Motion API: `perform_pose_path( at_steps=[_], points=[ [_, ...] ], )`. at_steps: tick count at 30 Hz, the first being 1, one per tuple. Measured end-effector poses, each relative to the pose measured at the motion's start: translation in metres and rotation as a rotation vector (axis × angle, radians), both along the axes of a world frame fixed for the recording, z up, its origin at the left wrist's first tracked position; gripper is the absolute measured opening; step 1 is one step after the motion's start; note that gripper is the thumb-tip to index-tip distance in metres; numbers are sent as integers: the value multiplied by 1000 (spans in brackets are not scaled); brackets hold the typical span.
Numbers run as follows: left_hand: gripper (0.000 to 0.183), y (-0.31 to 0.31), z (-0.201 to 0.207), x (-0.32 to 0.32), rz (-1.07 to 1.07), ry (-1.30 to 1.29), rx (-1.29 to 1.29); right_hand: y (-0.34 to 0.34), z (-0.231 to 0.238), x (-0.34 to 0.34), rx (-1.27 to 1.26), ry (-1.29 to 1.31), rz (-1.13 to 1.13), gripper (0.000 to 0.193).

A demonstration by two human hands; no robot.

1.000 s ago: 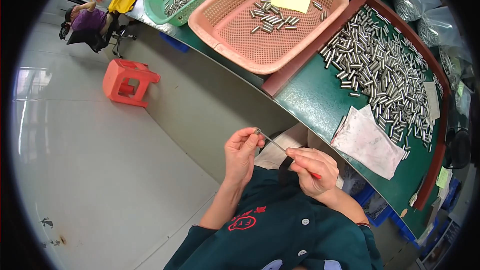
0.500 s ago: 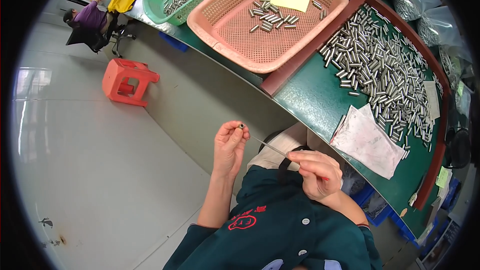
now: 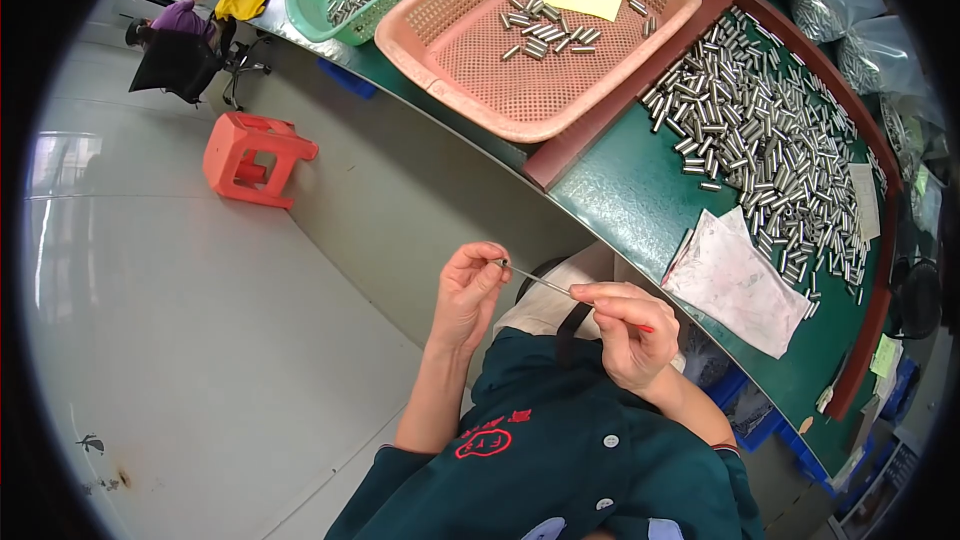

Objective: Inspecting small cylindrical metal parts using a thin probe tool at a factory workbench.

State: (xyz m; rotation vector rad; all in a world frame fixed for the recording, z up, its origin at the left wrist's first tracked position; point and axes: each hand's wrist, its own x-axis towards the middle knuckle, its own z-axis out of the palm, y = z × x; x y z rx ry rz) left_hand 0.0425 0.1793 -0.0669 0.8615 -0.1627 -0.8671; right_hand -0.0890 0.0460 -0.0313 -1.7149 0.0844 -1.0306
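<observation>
Two hands [image 3: 467, 288] [image 3: 630, 332] w/ rod [image 3: 540, 280] — cloth [image 3: 732, 282] by cyl pile [image 3: 770, 145], bskt [image 3: 522, 124] beyond

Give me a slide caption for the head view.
Left hand holds a small metal tube; right hand points a thin rod at it.

Below the pink basket [image 3: 437, 90], the left hand [image 3: 467, 290] is pinching a metal tube [image 3: 503, 263]; the right hand [image 3: 632, 332] is holding a red-handled rod [image 3: 540, 281]; cylinders [image 3: 765, 135] are lying right of the basket.

Left fingers [image 3: 476, 253] pinch at the tips while the right fingers [image 3: 622, 304] curl inward
</observation>
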Motion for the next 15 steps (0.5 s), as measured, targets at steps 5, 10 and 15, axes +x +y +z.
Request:
perform_pose_path(
  at_steps=[5, 10, 15],
  points=[
    [13, -1, 0, -1, 29, -145, 63, -3, 5, 2, -51, 20, -8, 14],
    [14, -2, 5, -2, 42, -382, 203, -5, 12, 5, -144, 63, -9, 17],
    [13, 0, 8, -2, 66, -479, 258, -6, 16, 5, -166, 60, -20, 17]
  ],
)
